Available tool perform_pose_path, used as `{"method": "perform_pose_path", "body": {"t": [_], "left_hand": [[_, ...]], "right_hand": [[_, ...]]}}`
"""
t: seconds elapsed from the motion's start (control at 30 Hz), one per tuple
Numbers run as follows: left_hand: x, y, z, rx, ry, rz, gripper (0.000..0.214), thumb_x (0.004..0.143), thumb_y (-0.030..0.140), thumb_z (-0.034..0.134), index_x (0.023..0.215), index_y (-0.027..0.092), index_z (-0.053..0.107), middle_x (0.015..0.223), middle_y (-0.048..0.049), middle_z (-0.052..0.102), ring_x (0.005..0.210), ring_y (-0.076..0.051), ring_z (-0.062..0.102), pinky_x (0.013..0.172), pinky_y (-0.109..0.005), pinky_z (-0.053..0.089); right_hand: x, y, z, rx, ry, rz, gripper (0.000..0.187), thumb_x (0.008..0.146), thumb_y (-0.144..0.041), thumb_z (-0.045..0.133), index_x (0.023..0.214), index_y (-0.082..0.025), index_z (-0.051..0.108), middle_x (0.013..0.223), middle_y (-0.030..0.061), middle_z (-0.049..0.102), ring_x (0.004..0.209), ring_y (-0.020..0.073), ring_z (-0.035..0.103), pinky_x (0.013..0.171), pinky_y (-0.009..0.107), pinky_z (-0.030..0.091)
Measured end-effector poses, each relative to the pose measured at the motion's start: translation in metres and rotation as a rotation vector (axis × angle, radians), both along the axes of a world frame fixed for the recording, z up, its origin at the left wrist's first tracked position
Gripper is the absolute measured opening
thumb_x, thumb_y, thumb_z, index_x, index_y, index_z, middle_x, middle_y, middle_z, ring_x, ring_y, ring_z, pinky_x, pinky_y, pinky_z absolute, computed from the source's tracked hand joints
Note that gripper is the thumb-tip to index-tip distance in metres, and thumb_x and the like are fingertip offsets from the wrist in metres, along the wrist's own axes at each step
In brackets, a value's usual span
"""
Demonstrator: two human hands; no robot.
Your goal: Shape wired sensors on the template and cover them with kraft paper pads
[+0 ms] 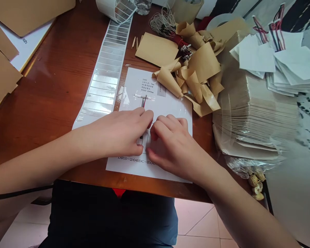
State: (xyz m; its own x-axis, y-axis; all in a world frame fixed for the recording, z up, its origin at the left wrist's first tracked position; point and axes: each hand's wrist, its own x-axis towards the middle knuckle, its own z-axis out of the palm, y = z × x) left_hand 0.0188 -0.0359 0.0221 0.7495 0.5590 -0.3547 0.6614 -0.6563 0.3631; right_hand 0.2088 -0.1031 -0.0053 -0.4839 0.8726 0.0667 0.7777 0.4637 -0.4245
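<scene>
Hands [116,132] [173,146] near clear bags [253,117] of kraft paper [237,79]

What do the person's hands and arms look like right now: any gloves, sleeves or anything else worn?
The left hand and right hand are bare, with no gloves, rings or watch visible. The left forearm and right forearm have no sleeves. A thin black cable runs along the left forearm's lower edge, above a dark garment.

The person wears a dark navy garment [108,217] with a red patch [119,192] at its upper edge.
</scene>
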Motion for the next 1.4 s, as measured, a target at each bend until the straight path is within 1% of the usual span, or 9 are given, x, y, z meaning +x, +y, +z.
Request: {"method": "perform_pose_path", "body": {"t": [0.2,0.33,0.4,0.53,0.63,0.77,0.9,1.13,1.4], "left_hand": [[-0.007,0.009,0.001,-0.110,-0.050,-0.010,0.025,0.086,0.035,0.061,0.104,0.022,0.048,0.108,-0.0073,0.064,0.088,-0.023,0.063,0.068,-0.033,0.042],[-0.007,0.013,0.003,-0.167,-0.047,0.023,0.029,0.088,0.037,0.062,0.112,0.022,0.052,0.108,-0.0071,0.067,0.087,-0.023,0.063,0.069,-0.032,0.041],[-0.006,0.015,0.002,-0.154,-0.055,0.046,0.025,0.091,0.038,0.059,0.111,0.023,0.055,0.104,-0.0060,0.069,0.084,-0.022,0.063,0.067,-0.032,0.039],[-0.001,0.015,-0.007,-0.056,-0.119,0.155,0.017,0.094,0.036,0.053,0.105,0.024,0.058,0.093,-0.0036,0.069,0.075,-0.019,0.060,0.062,-0.031,0.036],[0.003,0.015,-0.012,-0.009,-0.136,0.270,0.016,0.091,0.034,0.054,0.104,0.024,0.055,0.086,-0.0019,0.068,0.072,-0.019,0.059,0.059,-0.030,0.034],[0.006,0.016,-0.012,-0.065,-0.184,0.335,0.016,0.087,0.033,0.060,0.098,0.024,0.052,0.080,0.0024,0.067,0.072,-0.018,0.059,0.061,-0.031,0.036],[0.007,0.018,-0.013,-0.072,-0.199,0.351,0.018,0.082,0.033,0.064,0.092,0.024,0.053,0.079,0.0040,0.066,0.072,-0.017,0.058,0.060,-0.031,0.037],[0.007,0.021,-0.017,-0.047,-0.225,0.366,0.017,0.078,0.031,0.069,0.083,0.024,0.054,0.075,0.0030,0.062,0.073,-0.017,0.055,0.059,-0.031,0.033],[0.007,0.027,-0.010,-0.160,-0.223,0.360,0.016,0.079,0.031,0.068,0.080,0.022,0.055,0.072,0.0012,0.062,0.073,-0.018,0.058,0.061,-0.030,0.036]], "right_hand": [[0.002,0.002,0.002,-0.069,0.088,-0.004,0.018,0.084,-0.015,0.058,0.087,-0.023,0.042,0.087,0.0012,0.055,0.086,0.0207,0.051,0.078,0.037,0.034],[0.007,0.008,0.002,0.003,0.153,-0.113,0.004,0.087,-0.016,0.055,0.087,-0.020,0.056,0.083,0.0017,0.058,0.079,0.0193,0.055,0.073,0.035,0.037],[0.010,0.010,0.001,0.077,0.154,-0.155,0.013,0.088,-0.016,0.054,0.088,-0.019,0.066,0.079,0.0021,0.057,0.074,0.0186,0.056,0.070,0.035,0.038],[0.012,0.011,-0.002,0.173,0.128,-0.139,0.022,0.089,-0.016,0.056,0.083,-0.020,0.076,0.074,0.0029,0.058,0.071,0.0182,0.055,0.069,0.035,0.037],[0.011,0.010,-0.004,0.202,0.081,-0.121,0.023,0.089,-0.017,0.057,0.078,-0.020,0.077,0.073,0.0031,0.058,0.071,0.0181,0.054,0.070,0.036,0.035],[0.009,0.009,-0.006,0.215,0.055,-0.118,0.024,0.089,-0.018,0.058,0.075,-0.021,0.077,0.073,0.0032,0.057,0.072,0.0185,0.052,0.071,0.037,0.032],[0.008,0.009,-0.007,0.186,0.046,-0.113,0.025,0.090,-0.019,0.058,0.073,-0.021,0.076,0.074,0.0034,0.055,0.074,0.0188,0.051,0.072,0.037,0.031],[0.007,0.009,-0.008,0.161,0.034,-0.095,0.025,0.093,-0.019,0.057,0.082,-0.022,0.079,0.076,0.0036,0.053,0.076,0.0192,0.049,0.072,0.037,0.029],[0.006,0.009,-0.008,0.156,0.039,-0.104,0.026,0.093,-0.017,0.056,0.083,-0.022,0.079,0.076,0.0037,0.053,0.076,0.0201,0.049,0.072,0.037,0.029]]}}
